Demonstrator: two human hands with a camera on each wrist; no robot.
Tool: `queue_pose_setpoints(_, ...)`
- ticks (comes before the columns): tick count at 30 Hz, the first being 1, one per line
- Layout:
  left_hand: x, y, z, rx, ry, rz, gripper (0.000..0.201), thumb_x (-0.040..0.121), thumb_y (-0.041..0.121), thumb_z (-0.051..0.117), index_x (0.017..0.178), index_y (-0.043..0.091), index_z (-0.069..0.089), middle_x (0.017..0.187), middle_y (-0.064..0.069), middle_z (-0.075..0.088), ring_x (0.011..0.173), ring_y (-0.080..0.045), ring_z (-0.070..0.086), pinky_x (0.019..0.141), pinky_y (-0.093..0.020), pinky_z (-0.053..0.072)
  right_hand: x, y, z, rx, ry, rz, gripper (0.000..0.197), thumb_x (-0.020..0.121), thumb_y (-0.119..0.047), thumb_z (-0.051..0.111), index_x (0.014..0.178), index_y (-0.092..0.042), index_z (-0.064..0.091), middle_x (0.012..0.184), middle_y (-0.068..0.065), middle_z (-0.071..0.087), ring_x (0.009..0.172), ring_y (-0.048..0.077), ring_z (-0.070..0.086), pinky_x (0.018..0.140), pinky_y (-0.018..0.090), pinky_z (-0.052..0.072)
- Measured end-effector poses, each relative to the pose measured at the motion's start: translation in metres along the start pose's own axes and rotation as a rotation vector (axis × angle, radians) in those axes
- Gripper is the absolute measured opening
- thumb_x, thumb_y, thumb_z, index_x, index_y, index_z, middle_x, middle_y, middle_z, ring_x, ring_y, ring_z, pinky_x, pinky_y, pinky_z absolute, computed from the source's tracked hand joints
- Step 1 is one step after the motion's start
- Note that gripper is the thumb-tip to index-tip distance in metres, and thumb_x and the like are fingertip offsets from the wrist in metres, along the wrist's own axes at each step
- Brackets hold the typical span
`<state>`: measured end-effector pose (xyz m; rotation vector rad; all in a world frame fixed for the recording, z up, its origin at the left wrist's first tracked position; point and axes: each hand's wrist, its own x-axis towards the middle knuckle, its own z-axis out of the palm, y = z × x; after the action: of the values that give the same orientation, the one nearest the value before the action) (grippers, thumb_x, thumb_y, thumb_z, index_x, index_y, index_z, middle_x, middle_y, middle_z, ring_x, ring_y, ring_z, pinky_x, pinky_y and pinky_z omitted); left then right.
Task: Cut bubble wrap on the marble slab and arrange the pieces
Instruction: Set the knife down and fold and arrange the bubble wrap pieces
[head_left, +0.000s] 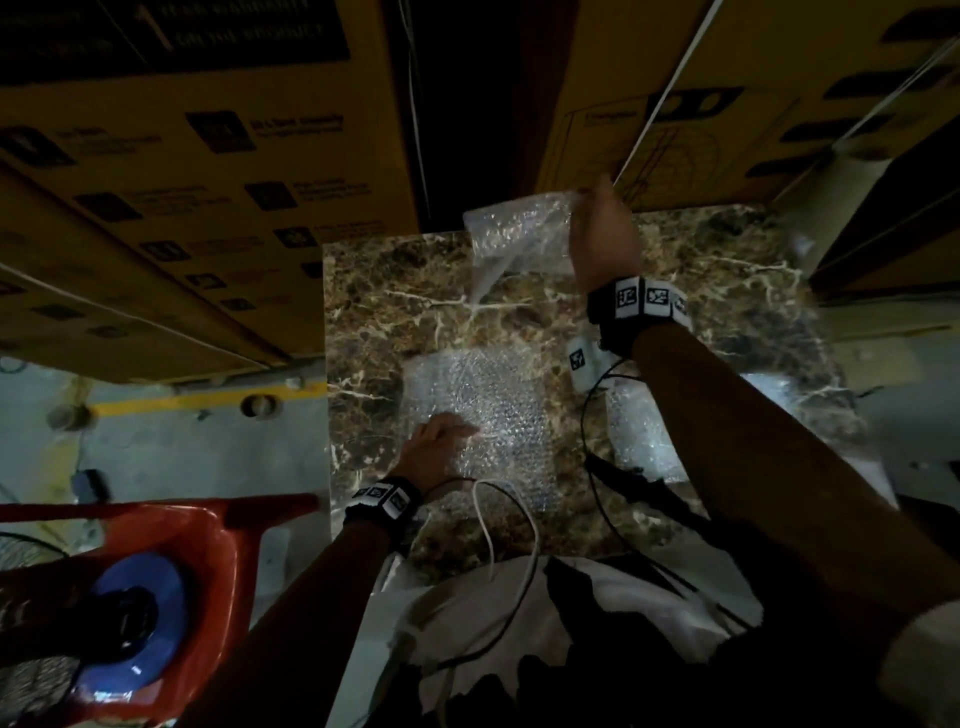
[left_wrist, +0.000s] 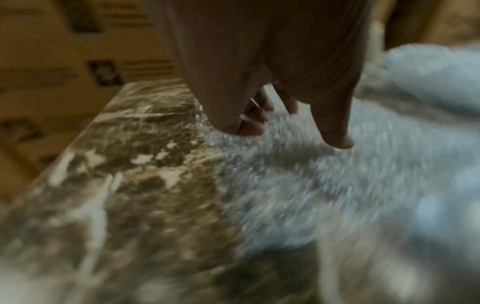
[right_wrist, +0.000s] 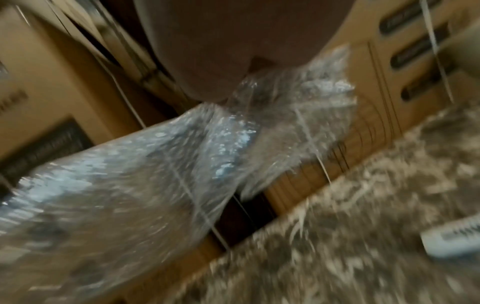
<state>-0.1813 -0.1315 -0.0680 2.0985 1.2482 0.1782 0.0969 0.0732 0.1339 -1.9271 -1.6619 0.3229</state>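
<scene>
Bubble wrap is spread over three spots on the marble slab (head_left: 727, 270), and we've got both hands on it, well apart from each other. Our right hand (head_left: 605, 234) is up at the far edge of the slab, raised off the surface, thumb and fingers pinched on the corner of a cut piece (head_left: 519, 234) that hangs from the grip and trails down to our left, its lower tip close over the marble; the right wrist view is badly smeared but shows that same piece (right_wrist: 145, 174) draped from the hand (right_wrist: 233, 51) across the far edge. Our left hand (head_left: 441, 447) is down at the near side, fingers stretched out and lying flat on the big sheet (head_left: 493, 405) at its left edge, pressing it to the slab; in the left wrist view the fingertips (left_wrist: 337, 137) rest on the sheet (left_wrist: 337, 195) right where it meets bare marble (left_wrist: 130, 164). A third piece (head_left: 639, 436) lies on the slab under our right forearm, just right of the big sheet. Cardboard boxes (head_left: 208, 182) stand beyond and to the left, and a red chair (head_left: 208, 530) sits by our left elbow, holding a blue reel (head_left: 140, 613).
</scene>
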Motion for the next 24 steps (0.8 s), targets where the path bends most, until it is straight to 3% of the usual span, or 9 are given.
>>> queue_pose_setpoints(5,0.013,0.044,-0.025,-0.414,0.355,-0.295,0.050,0.099,0.042,0.060,0.142,0.020,0.053,0.138,-0.004,0.052,0.115,-0.019,0.058,0.099,-0.041,0.052,-0.022,0.025,-0.042,0.155,-0.468,-0.169,0.020,0.103,-0.021,0.047,0.115,-0.017,0.063,0.089,0.006,0.066,0.069,0.022,0.063,0.061,0.034,0.051)
queue_pose_setpoints(8,0.029,0.091,-0.056,-0.954,0.600,-0.409,0.048,0.109,0.049,0.033,0.151,0.027,0.040,0.144,0.012,0.049,0.124,-0.002,0.052,0.099,-0.019,0.044,-0.057,0.051,-0.051,0.127,-0.640,-0.229,0.019,0.104,-0.013,0.054,0.118,-0.014,0.067,0.099,0.003,0.067,0.072,0.020,0.065,0.057,0.028,0.049)
queue_pose_setpoints(10,0.047,0.112,-0.077,-1.339,0.531,-0.476,0.056,0.109,0.053,0.015,0.144,0.023,0.047,0.101,0.011,0.060,0.082,0.004,0.059,0.070,-0.013,0.045,-0.078,0.073,-0.053,0.146,-0.706,-0.207,0.016,0.104,-0.015,0.056,0.116,-0.011,0.067,0.098,0.004,0.067,0.067,0.007,0.062,0.056,0.020,0.045)
queue_pose_setpoints(12,0.064,0.122,-0.089,-1.426,0.328,-0.525,0.060,0.108,0.054,0.021,0.133,0.015,0.060,0.068,0.005,0.043,0.047,-0.002,0.038,0.046,-0.014,0.035,-0.094,0.095,-0.061,0.169,-0.734,-0.151,0.016,0.105,-0.016,0.055,0.115,-0.011,0.066,0.101,0.006,0.070,0.068,0.006,0.066,0.055,0.010,0.045)
queue_pose_setpoints(14,0.076,0.132,-0.090,-1.185,0.106,-0.519,0.043,0.100,0.054,0.056,0.116,0.018,0.074,0.078,-0.007,0.061,0.055,-0.012,0.052,0.052,-0.024,0.049,-0.106,0.116,-0.073,0.230,-0.748,-0.041,0.016,0.105,-0.021,0.055,0.114,-0.014,0.066,0.097,0.007,0.074,0.066,0.023,0.072,0.052,0.022,0.055)
queue_pose_setpoints(16,0.082,0.150,-0.081,-0.930,0.019,-0.438,0.041,0.088,0.045,0.078,0.108,0.009,0.073,0.091,0.000,0.073,0.077,-0.014,0.068,0.067,-0.032,0.058,-0.112,0.136,-0.085,0.325,-0.788,0.103,0.017,0.104,-0.027,0.058,0.116,-0.017,0.064,0.092,0.008,0.074,0.060,0.031,0.073,0.047,0.040,0.059)
queue_pose_setpoints(18,0.090,0.170,-0.068,-0.946,0.060,-0.412,0.033,0.090,0.027,0.078,0.107,0.002,0.064,0.090,0.007,0.074,0.080,-0.006,0.071,0.063,-0.024,0.055,-0.115,0.162,-0.098,0.401,-0.837,0.193,0.028,0.098,-0.033,0.068,0.122,-0.021,0.061,0.096,0.010,0.074,0.063,0.034,0.074,0.050,0.043,0.060)
queue_pose_setpoints(21,0.102,0.198,-0.052,-1.058,0.143,-0.479,0.034,0.093,0.023,0.075,0.117,0.008,0.056,0.121,-0.009,0.068,0.104,-0.015,0.070,0.064,-0.023,0.056,-0.117,0.212,-0.122,0.381,-0.904,0.303,0.054,0.078,-0.043,0.088,0.121,-0.030,0.058,0.091,0.002,0.076,0.072,0.026,0.076,0.060,0.036,0.060)
queue_pose_setpoints(24,0.114,0.221,-0.032,-0.989,0.175,-0.549,0.026,0.097,0.021,0.069,0.116,0.017,0.053,0.118,0.000,0.064,0.103,-0.015,0.065,0.069,-0.024,0.052,-0.122,0.268,-0.142,0.427,-0.883,0.366,0.049,0.077,-0.042,0.088,0.114,-0.020,0.065,0.085,0.003,0.078,0.077,0.021,0.075,0.066,0.034,0.054)
